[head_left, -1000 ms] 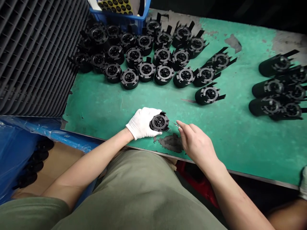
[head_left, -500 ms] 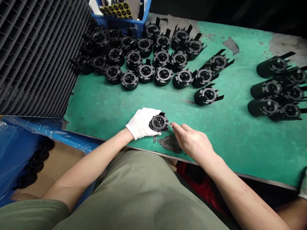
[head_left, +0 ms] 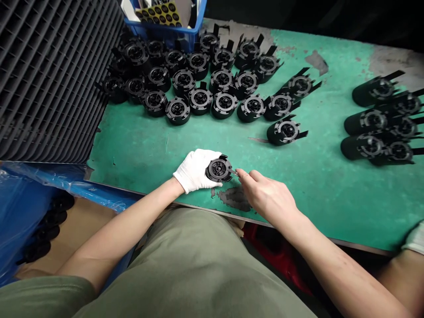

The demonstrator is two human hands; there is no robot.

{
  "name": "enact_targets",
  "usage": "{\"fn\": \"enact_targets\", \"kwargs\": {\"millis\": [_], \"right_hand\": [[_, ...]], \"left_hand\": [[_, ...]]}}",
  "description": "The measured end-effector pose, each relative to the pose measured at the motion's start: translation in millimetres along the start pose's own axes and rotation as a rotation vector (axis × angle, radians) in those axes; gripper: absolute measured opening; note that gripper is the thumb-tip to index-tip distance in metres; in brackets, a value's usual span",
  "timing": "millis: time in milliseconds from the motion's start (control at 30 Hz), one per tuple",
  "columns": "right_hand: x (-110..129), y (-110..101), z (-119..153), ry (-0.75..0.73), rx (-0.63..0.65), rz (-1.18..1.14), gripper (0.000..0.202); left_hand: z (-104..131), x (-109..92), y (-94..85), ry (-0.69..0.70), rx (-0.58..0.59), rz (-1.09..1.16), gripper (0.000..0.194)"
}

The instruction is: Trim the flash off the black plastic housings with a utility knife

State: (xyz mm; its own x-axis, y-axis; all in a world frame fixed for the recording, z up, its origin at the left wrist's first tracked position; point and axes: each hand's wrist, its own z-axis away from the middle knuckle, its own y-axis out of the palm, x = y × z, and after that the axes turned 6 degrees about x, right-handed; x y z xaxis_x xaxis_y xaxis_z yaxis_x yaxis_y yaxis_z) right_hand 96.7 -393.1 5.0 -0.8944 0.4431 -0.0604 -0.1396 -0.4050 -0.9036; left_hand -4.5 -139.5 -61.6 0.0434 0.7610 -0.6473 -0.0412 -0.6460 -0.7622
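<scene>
My left hand (head_left: 198, 170), in a white glove, is closed around a round black plastic housing (head_left: 219, 168) just above the table's near edge. The housing's ringed inner face with small holes and raised tabs points up toward me. My bare right hand (head_left: 270, 192) pinches a thin metal tool (head_left: 234, 172) that looks like tweezers. Its tip meets the right rim of the housing; my fingers hide most of the tool. Farther back on the green table (head_left: 149, 150) stand many similar black housings (head_left: 224, 104), several with upright strips, and a single housing (head_left: 285, 131) sits nearest on the right.
A blue bin (head_left: 165, 33) with a yellow sticker sheet (head_left: 159, 13) is at the back. Black grid trays (head_left: 56, 79) rise on the left. More black cylinders (head_left: 367, 119) stand at right. Another person's gloved hand (head_left: 415, 238) shows at the right edge. A plastic-lined box (head_left: 89, 221) is lower left.
The other person's gloved hand at the right edge has come farther into view. My hands, the housing and the tool stay almost where they were; the view shifts slightly.
</scene>
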Motion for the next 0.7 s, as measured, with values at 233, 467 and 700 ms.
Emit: {"fn": "enact_targets", "kwargs": {"millis": [233, 467, 700], "right_hand": [[-0.9, 4.4, -4.5, -0.014, -0.042, 0.019, 0.047], [2.8, 0.9, -2.1, -0.024, -0.033, 0.043, 0.050], [4.5, 3.9, 0.4, -0.032, -0.047, 0.045, 0.049]], "left_hand": [[0.6, -0.1, 0.5, -0.001, -0.005, 0.010, 0.094], [0.1, -0.2, 0.0, 0.006, 0.001, 0.029, 0.092], [0.9, 0.4, 1.1, 0.004, -0.009, 0.018, 0.094]]}}
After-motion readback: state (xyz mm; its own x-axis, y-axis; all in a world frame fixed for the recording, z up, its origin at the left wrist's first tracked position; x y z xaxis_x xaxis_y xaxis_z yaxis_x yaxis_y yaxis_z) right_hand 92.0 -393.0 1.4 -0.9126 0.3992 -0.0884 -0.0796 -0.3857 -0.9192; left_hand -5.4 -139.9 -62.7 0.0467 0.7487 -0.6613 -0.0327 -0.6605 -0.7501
